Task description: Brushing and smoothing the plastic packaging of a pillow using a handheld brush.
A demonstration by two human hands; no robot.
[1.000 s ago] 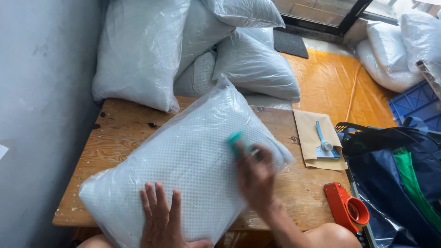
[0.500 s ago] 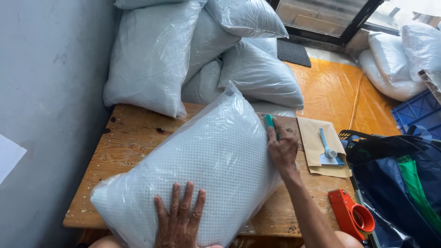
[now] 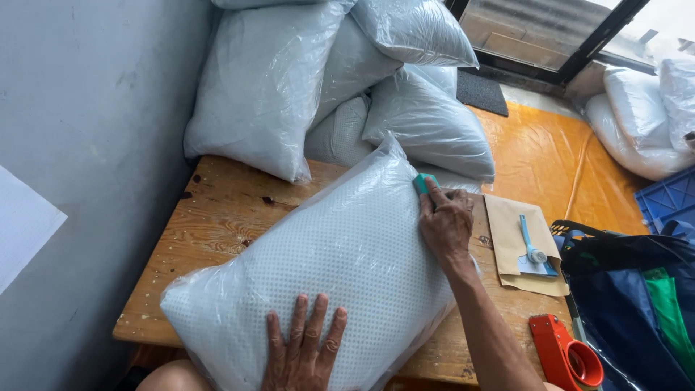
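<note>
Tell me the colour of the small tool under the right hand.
Teal small tool, at the right hand, head view.

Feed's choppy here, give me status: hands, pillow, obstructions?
Left hand flat on bagged pillow. Right hand presses teal tool against its edge. Nothing blocking.

A bagged pillow lies on the bench, with bagged pillows stacked behind it. To its right an envelope carries a cutter; a tape dispenser sits nearer, beside a bag.
</note>
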